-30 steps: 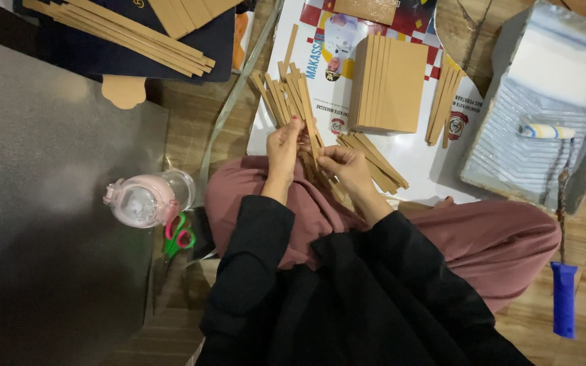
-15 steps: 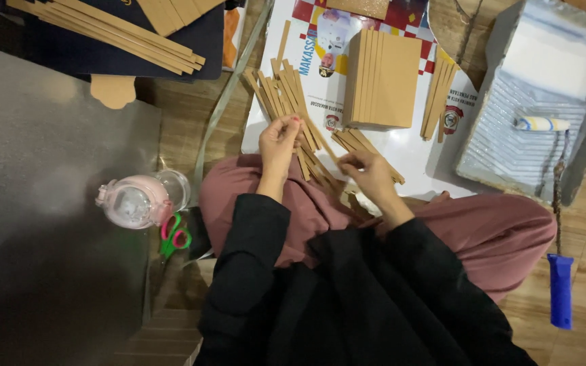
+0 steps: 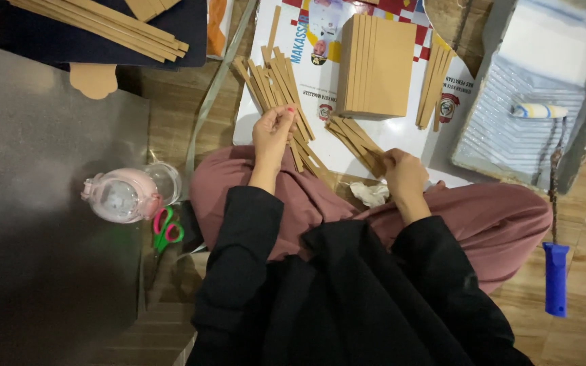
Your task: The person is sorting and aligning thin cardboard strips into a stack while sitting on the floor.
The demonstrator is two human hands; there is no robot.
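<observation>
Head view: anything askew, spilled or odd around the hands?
Nothing spilled or damaged. The tan cardboard strips fan out unevenly from the left hand, and the right hand grips a looser bunch of strips. A crumpled white scrap lies on the lap. The pink-lidded clear jar lies on its side by the red-and-green scissors.

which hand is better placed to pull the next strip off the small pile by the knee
Right, probably. The right hand already rests on the near end of the small pile of strips. The left hand is closed around the fanned bundle of strips, so it looks occupied.
</observation>
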